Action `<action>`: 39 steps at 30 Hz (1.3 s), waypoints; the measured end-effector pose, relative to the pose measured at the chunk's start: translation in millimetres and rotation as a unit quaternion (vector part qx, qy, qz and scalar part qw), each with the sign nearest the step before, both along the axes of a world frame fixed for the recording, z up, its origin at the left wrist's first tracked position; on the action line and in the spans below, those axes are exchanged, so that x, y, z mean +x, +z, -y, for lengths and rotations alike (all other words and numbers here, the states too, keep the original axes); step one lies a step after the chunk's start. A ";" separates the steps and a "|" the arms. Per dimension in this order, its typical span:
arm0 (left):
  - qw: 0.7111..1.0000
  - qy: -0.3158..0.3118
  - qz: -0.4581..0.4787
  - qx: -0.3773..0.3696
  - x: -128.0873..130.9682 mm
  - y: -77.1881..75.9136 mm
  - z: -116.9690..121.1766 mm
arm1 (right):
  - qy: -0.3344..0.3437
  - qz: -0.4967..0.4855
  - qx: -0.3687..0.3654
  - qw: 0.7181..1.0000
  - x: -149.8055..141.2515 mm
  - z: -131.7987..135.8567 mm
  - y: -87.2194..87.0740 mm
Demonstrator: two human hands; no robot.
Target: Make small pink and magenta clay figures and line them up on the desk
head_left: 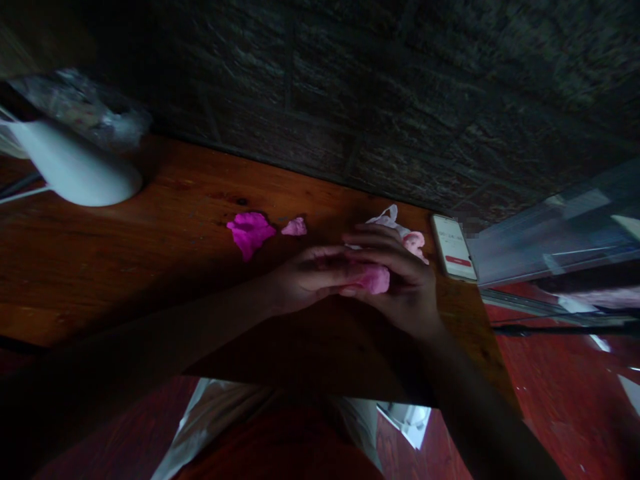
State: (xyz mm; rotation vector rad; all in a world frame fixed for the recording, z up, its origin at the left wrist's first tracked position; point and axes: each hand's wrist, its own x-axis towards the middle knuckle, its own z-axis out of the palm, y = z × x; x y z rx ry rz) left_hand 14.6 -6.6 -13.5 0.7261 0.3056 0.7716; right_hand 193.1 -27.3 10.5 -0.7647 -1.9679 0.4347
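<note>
A lump of pink clay (373,279) is pressed between my two hands above the wooden table (150,247). My left hand (305,280) lies under it with fingers flat. Over the top of the lump my right hand (400,277) curls its fingers. Just behind my right hand lies more pale pink clay (415,243) on a white wrapper (385,217). A bright magenta piece (250,231) and a small pink bit (295,227) lie on the table to the left.
A phone (453,247) lies face up at the table's right edge. A white lamp base (75,170) and a crinkled plastic bag (85,110) sit at the far left. A dark brick wall (400,87) runs behind. Red floor (550,387) shows to the right.
</note>
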 end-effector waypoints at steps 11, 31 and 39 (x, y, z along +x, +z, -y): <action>0.970 0.076 -0.172 0.157 -5.1 15.6 -0.3 | -0.091 0.099 0.090 0.987 1.4 -3.2 -9.0; 0.962 0.094 -0.163 0.200 -2.9 8.9 2.3 | -0.075 0.059 0.049 0.994 -3.9 -3.0 -14.2; 0.976 0.095 -0.135 0.143 -2.1 -2.5 -2.8 | -0.038 -0.009 -0.022 0.999 -9.5 -5.5 -21.9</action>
